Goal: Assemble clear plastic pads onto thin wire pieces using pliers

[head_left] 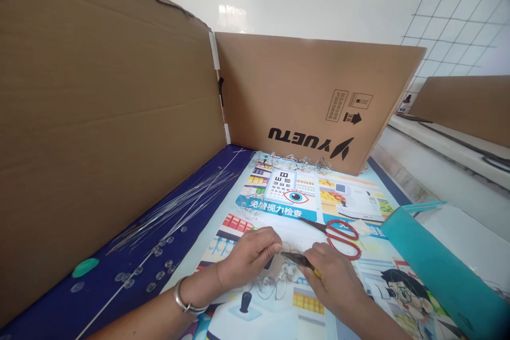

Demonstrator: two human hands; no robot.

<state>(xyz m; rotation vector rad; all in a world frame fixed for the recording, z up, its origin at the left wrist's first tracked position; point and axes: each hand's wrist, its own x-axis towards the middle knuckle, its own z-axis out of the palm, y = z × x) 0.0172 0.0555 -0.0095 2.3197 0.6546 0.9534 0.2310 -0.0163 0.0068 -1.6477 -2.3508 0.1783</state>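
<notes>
My left hand (253,255), with a silver bangle on the wrist, pinches thin wire between thumb and finger. Wrapped round yellow-handled pliers (298,260), my right hand (332,276) holds their dark jaws close to the left fingertips. Looped wire with clear beads (274,279) lies just below both hands. Red-handled scissors (338,236) rest on the printed sheet (255,324) beyond my right hand. What exactly sits between the plier jaws is too small to tell.
Cardboard panels (119,101) stand at left and back (279,90). Straight wires (179,207), loose clear beads (160,275) and a green piece (85,267) lie on the blue surface. More wire pieces (303,163) line the back panel. A teal box (442,271) is at right.
</notes>
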